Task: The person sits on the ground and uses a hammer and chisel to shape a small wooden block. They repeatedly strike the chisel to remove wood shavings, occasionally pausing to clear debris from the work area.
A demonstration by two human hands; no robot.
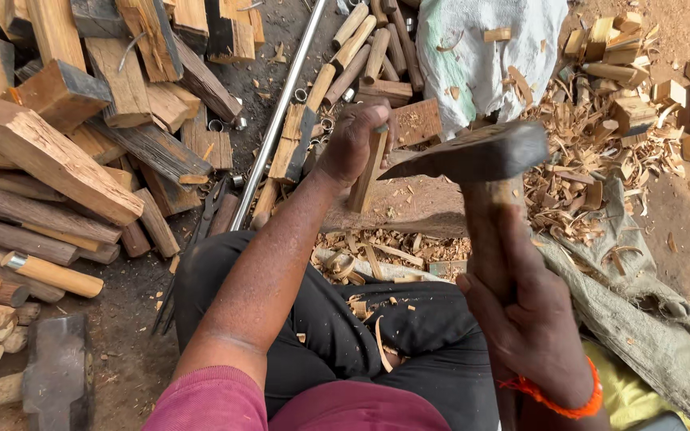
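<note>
My left hand [350,145] grips a short wooden stick [367,177] and holds it upright on a worn wooden chopping block [409,209]. My right hand [525,319] is wrapped round the thick wooden handle [489,231] of an adze-like axe. Its dark metal head [473,153] hangs raised just right of the stick, blade edge pointing toward it. An orange band sits on my right wrist. Wood shavings [377,251] lie at the foot of the block and on my dark trousers.
Split timber pieces [49,160] are piled at the left, with a metal rod [277,120] running diagonally beside them. A white sack [489,56], small wood blocks and shavings [600,112] lie at the right. A second dark axe head [57,371] rests bottom left. Grey cloth [632,311] lies at the right.
</note>
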